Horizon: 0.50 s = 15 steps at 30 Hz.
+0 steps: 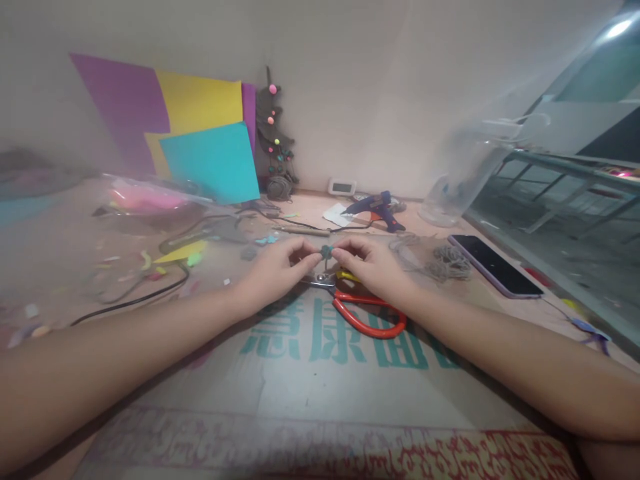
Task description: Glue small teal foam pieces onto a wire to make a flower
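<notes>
Between my two hands a small dark teal piece, perhaps a little flower shape, is pinched at its two sides. My left hand grips its left edge between thumb and fingertips. On the other side, the thumb and finger of my right hand close on its right edge. Just below lies a pair of scissors with red handles, partly covered by my right hand. A bit of yellow shows beside the scissors' pivot.
A glue gun rests at the back near a small white display. Twine and a phone lie at right, by a clear plastic jug. Coloured sheets lean on the wall beside a decorated dark ornament. Scraps litter the left.
</notes>
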### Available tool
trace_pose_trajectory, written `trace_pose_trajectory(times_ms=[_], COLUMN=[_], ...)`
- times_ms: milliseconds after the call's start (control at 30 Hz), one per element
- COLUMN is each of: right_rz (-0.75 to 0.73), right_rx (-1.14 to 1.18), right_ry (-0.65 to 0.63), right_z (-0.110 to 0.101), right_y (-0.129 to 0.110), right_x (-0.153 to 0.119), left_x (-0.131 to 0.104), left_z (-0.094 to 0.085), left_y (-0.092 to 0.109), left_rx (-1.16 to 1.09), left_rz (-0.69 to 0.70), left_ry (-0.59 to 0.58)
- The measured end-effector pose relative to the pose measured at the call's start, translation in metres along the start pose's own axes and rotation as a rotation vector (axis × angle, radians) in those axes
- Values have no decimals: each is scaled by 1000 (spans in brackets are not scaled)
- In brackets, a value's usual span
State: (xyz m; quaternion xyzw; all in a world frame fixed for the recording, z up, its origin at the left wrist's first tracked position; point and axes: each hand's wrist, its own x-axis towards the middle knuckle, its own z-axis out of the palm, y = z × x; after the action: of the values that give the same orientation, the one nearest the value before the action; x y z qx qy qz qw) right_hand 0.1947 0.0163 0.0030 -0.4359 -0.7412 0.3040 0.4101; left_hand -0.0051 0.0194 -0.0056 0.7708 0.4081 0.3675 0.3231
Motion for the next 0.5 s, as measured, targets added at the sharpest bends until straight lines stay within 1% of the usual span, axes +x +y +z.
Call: trace_pose_trajectory(times_ms=[133,233,400,500], right_rz=[15,19,-15,-21], right_rx=[-3,-19,-78,-57], right_ry=[9,-11,-29,-31], right_z=[0,0,-1,0], right_y=[0,0,-1,-1], right_x=[0,0,1,0], left_x=[0,1,1,1], left_z=[0,1,1,1], left_y=[-3,-4,-2,0], left_rx=[-33,-53,-14,5], left_rz=[16,8,5,-5], left_ry=[-2,12,22,17])
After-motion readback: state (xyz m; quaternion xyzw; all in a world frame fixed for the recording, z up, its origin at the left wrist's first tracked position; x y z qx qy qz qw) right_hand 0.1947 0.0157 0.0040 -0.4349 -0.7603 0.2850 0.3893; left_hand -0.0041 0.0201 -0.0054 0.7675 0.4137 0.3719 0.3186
